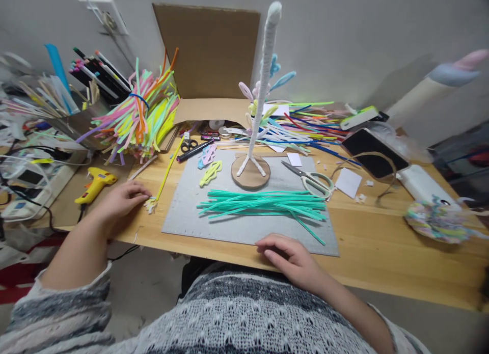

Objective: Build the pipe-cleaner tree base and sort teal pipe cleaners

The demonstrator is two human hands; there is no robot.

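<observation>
Green stems (263, 204) on the mat (202, 233), my empty right hand (292, 257) rests half-open at its edge, left hand (127, 198) curled leftward, grip unclear.

green stems (263, 205): matt | tabletop (367, 265): smooth wood | panel (214, 51): matt cardboard

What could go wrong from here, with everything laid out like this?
The loose green stems could scatter if the right hand brushes them. The tall white post might tip if bumped, since its round base is small. The scissors beside the stems could nick reaching fingers.
</observation>
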